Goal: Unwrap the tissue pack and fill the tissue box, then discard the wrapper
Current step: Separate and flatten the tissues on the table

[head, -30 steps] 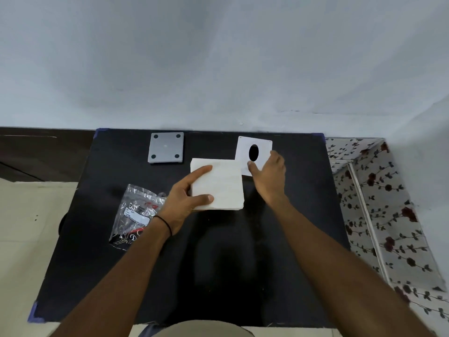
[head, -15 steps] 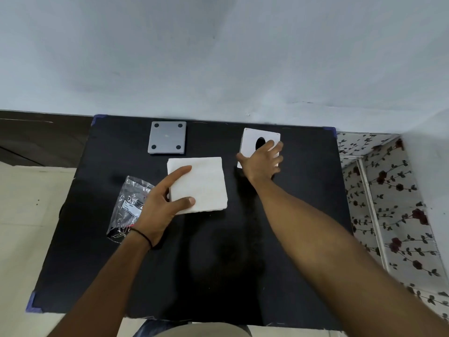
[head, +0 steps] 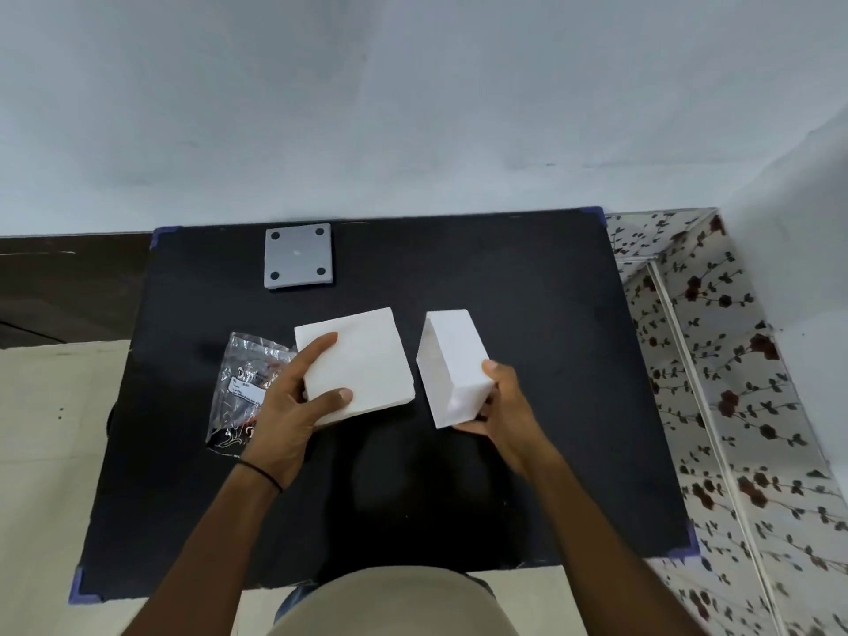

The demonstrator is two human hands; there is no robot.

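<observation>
A white stack of tissues (head: 358, 360), out of its wrapper, sits at the middle of the black table (head: 550, 406). My left hand (head: 293, 406) grips the stack's left and near edge, thumb on top. My right hand (head: 504, 406) holds the white tissue box (head: 452, 360) by its near right corner, tilted up on its side just right of the stack. The box's oval opening is hidden from view. The crumpled clear wrapper (head: 243, 383) with a white label lies flat to the left, partly under my left hand.
A grey square plate (head: 298, 255) with four dark corner dots lies at the table's far left. A floral-patterned surface (head: 734, 406) borders the table on the right. A pale wall rises behind the table.
My right hand has taken the tissue box from the far right, pulled it nearer and tipped it on its side. The tissue stack stays under my left hand.
</observation>
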